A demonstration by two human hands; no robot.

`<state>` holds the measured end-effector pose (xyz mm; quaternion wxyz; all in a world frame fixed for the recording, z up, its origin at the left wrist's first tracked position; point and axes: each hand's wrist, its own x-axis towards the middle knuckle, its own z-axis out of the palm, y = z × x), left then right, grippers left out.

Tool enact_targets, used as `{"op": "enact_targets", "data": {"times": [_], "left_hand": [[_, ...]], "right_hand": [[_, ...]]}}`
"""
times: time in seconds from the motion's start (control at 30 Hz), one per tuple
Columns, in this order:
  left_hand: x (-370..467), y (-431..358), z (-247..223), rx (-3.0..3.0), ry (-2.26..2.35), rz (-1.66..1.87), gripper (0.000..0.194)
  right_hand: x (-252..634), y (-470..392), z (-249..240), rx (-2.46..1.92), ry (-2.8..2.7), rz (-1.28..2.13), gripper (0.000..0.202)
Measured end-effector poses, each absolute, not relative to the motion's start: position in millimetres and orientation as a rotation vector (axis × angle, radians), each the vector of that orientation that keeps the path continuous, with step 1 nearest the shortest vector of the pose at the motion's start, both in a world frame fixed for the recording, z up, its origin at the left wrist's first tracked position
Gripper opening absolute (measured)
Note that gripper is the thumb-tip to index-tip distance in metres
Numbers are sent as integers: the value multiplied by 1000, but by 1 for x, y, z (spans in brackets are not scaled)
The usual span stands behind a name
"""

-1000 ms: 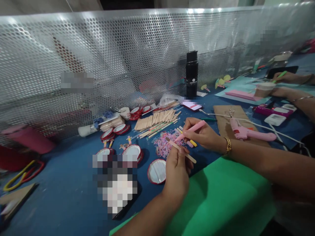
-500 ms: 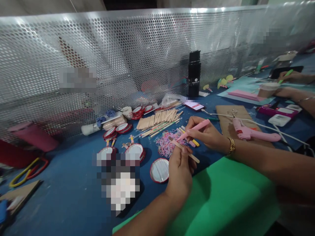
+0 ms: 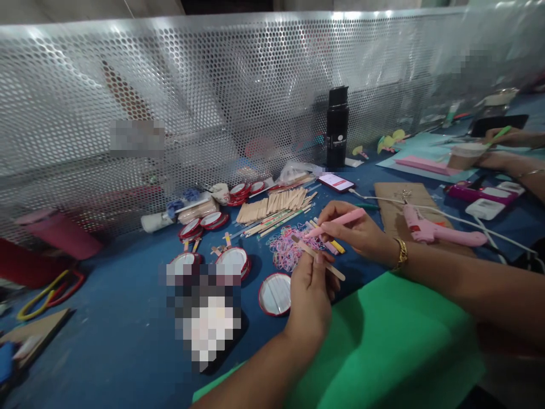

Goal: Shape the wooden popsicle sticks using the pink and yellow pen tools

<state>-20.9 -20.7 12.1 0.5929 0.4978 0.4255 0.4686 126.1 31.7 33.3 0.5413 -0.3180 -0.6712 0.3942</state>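
Note:
A flat wooden stick (image 3: 332, 269) with a dark patch at its upper end is held between the fingers of my left hand (image 3: 310, 292). In my right hand (image 3: 355, 230) is a pink marker (image 3: 346, 217), its tip close to the stick's dark end; whether they touch I cannot tell. Tangled pastel strings (image 3: 283, 250) lie just behind the stick, with yellow and purple markers (image 3: 336, 244) beside them. A round red-rimmed lid (image 3: 275, 294) rests left of my left hand. Green paper (image 3: 395, 341) lies under my forearms.
Loose wooden sticks (image 3: 272, 207), a phone (image 3: 336, 182) and a black bottle (image 3: 337, 128) stand or lie farther back. A pink glue gun (image 3: 438, 232) rests on cardboard (image 3: 385, 210) at right. More lids (image 3: 233, 262) lie left. Another person's hand (image 3: 513, 138) holds a green pen.
The pink marker's tip has shifted slightly left and down, nearer the stick's dark end. My left hand keeps hold of the stick, almost unmoved.

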Motion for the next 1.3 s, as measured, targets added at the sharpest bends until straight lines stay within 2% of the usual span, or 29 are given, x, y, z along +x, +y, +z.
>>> {"op": "enact_targets", "data": {"times": [0.2,0.43,0.63,0.93,1.1,1.3], "left_hand": [[-22,-22,12,1178,983,1076,50],[-23,-23,11,1242,998,1102,33],[-20,-21,3,1238,970,1129,29],[-21,-21,6,1179,902,1100,39],[-21,-20,1,1151,951,1111,33],[-20,-18,3,1175,986,1115,30]], "right_hand": [[128,30,33,-759,-1609,886,18],[127,28,32,-780,-1552,906,19],[125,30,27,-740,-1497,979,22],[125,27,27,-760,-1462,998,23],[125,28,28,-652,-1348,1121,19],[123,32,27,-683,-1344,1072,17]]}}
